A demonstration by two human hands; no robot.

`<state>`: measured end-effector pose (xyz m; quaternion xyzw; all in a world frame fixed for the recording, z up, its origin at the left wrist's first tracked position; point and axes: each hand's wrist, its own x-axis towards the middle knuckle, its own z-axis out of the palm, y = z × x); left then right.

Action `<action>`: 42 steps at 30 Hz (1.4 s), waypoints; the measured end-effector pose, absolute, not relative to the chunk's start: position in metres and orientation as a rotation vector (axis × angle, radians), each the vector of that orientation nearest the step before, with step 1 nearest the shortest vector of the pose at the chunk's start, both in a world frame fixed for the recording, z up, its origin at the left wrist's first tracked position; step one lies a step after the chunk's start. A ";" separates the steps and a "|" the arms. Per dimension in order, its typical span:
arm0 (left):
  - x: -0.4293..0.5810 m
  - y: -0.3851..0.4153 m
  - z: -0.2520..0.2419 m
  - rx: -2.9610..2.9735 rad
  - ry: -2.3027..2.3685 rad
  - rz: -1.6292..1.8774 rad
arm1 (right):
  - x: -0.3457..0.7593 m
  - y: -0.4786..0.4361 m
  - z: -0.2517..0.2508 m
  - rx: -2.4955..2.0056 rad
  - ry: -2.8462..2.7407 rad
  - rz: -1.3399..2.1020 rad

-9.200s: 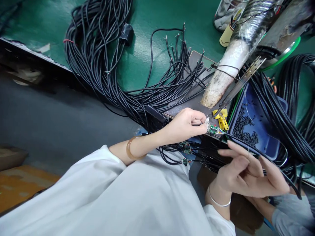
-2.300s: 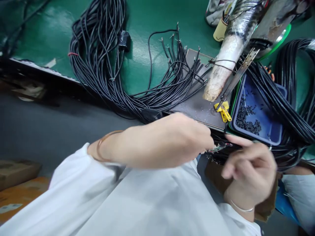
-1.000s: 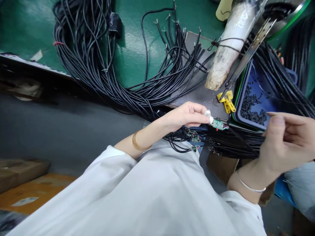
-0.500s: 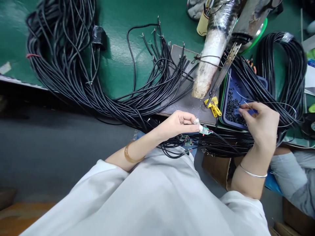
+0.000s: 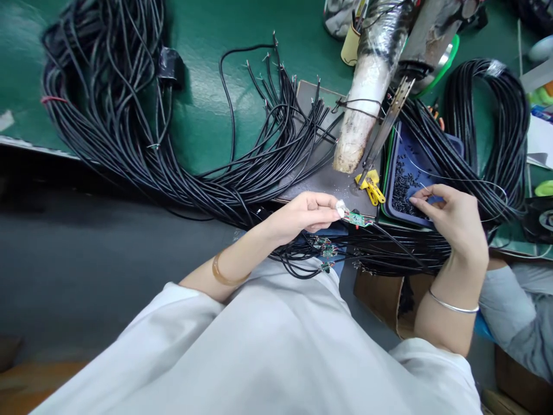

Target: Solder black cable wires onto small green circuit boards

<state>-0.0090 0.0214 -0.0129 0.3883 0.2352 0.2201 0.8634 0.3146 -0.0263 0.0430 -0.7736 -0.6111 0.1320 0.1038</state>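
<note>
My left hand [image 5: 305,216] is closed in a pinch on a small green circuit board [image 5: 358,219], gripping it by the wires at its left end. White wrapping covers a fingertip there. A black cable runs from the board's other end to the right. My right hand [image 5: 449,216] is closed, its thumb and forefinger together over the blue tray [image 5: 425,220] of tiny black parts [image 5: 404,187]. A thin silvery solder wire [image 5: 479,179] loops around to this hand, and a short end sticks up by the fingers. Whether the fingertips also pinch a black part cannot be seen.
A perforated metal soldering iron [image 5: 389,124] points down at a yellow clip [image 5: 371,187] beside a white-ended duct [image 5: 352,127]. Bundled black cables [image 5: 207,184] cross the green table [image 5: 203,104]. More boards [image 5: 328,251] hang at the edge. Another person's sleeve [image 5: 510,300] is at right.
My left hand has shifted slightly left, and the board now lies more level with more of it showing. The right hand has moved slightly left and down over the tray.
</note>
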 end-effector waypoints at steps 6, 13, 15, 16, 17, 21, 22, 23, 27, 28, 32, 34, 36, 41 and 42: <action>-0.007 0.023 -0.008 0.787 0.550 0.490 | 0.311 -0.027 0.043 -2.250 -1.922 0.337; -0.004 0.020 -0.008 0.872 0.562 0.663 | 0.293 -0.040 0.048 -1.981 -1.421 -0.008; -0.001 0.019 -0.009 0.956 0.604 0.739 | 0.277 -0.045 0.055 -1.767 -1.296 -0.156; 0.001 0.018 -0.010 1.002 0.631 0.767 | 0.267 -0.048 0.058 -1.695 -1.248 -0.172; 0.003 0.018 -0.011 1.044 0.659 0.779 | 0.256 -0.051 0.060 -1.648 -1.214 -0.145; 0.009 0.015 -0.011 1.142 0.690 0.759 | 0.216 -0.061 0.056 -1.553 -1.270 0.268; 0.009 0.014 -0.010 1.155 0.696 0.755 | 0.209 -0.062 0.052 -1.538 -1.324 0.382; 0.009 0.014 -0.009 1.169 0.705 0.752 | 0.204 -0.062 0.047 -1.532 -1.370 0.472; 0.008 0.016 -0.007 1.226 0.724 0.725 | 0.194 -0.056 0.030 -1.594 -1.452 0.592; 0.008 0.016 -0.007 1.241 0.711 0.727 | 0.193 -0.054 0.028 -1.609 -1.467 0.594; 0.009 0.018 -0.011 1.281 0.662 0.738 | 0.190 -0.049 0.023 -1.622 -1.498 0.670; 0.010 0.019 -0.012 1.290 0.659 0.731 | 0.189 -0.048 0.022 -1.608 -1.500 0.705; 0.010 0.019 -0.012 1.295 0.657 0.725 | 0.188 -0.048 0.022 -1.600 -1.503 0.724; 0.009 0.019 -0.010 1.295 0.649 0.722 | 0.189 -0.047 0.022 -1.584 -1.543 0.754; 0.009 0.019 -0.010 1.297 0.649 0.719 | 0.189 -0.047 0.022 -1.577 -1.555 0.753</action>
